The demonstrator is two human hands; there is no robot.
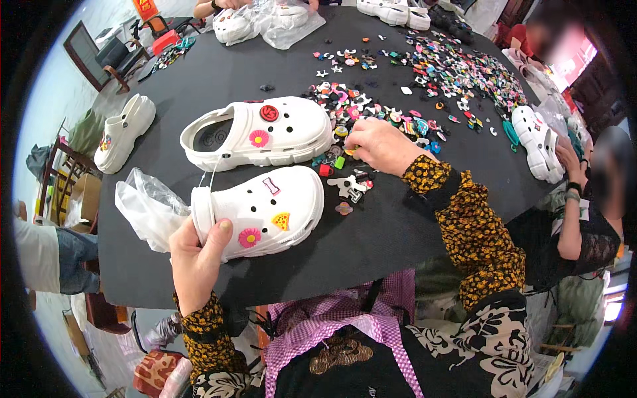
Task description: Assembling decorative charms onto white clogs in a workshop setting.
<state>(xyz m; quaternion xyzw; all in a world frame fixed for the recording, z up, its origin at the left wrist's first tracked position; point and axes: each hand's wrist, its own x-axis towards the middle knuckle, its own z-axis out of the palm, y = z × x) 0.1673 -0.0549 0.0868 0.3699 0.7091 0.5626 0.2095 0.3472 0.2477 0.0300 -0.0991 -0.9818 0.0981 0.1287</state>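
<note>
My left hand point(194, 265) is closed round the heel end of a white clog point(292, 205), thumb on its side. A pink flower charm point(249, 237), a pizza slice charm point(281, 221) and a bone-shaped charm point(271, 186) sit on this clog. Just beyond it lies a second white clog point(298, 123), bearing a pink flower charm point(259, 138) and a round red charm point(269, 113). My right hand point(381, 144) has its fingers pinched together at the near edge of a pile of small shoe charms point(342, 99); what they hold, if anything, is hidden.
Loose charms point(458, 73) spread across the dark table point(172, 79) to the far right. A clear plastic bag point(149, 205) lies left of my clog. Another decorated white clog point(126, 132) stands at the left edge. Other people work at the far and right sides, near more white clogs point(536, 142).
</note>
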